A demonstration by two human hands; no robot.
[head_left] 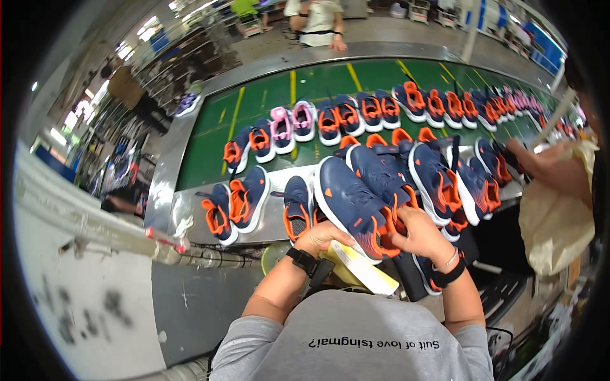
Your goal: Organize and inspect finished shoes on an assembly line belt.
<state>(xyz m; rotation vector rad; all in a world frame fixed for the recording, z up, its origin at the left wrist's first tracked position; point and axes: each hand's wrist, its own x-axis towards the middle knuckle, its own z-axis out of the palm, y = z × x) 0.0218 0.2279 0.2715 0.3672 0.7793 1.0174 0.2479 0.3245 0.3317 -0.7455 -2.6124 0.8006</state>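
Observation:
A navy sneaker with orange lining and a white sole [351,198] is tilted in front of me, toe pointing away. My left hand [325,237] is closed at the sole side near its heel, the fingers partly hidden beneath. My right hand [420,236] pinches the orange collar at the heel opening. Just below my left hand is a yellow and white paper strip [365,270]; whether that hand also holds it I cannot tell. A second navy sneaker [379,170] lies right behind the first, partly covered by it. Dark bands circle both my wrists.
Several navy-orange sneakers [249,198] stand on the metal ledge [184,219] on both sides. Beyond, a green conveyor belt [213,146] carries a row of sneakers, including a pink-lined pair [304,119]. At right, a co-worker's arm [540,162] reaches in. Another person [316,22] stands across the belt.

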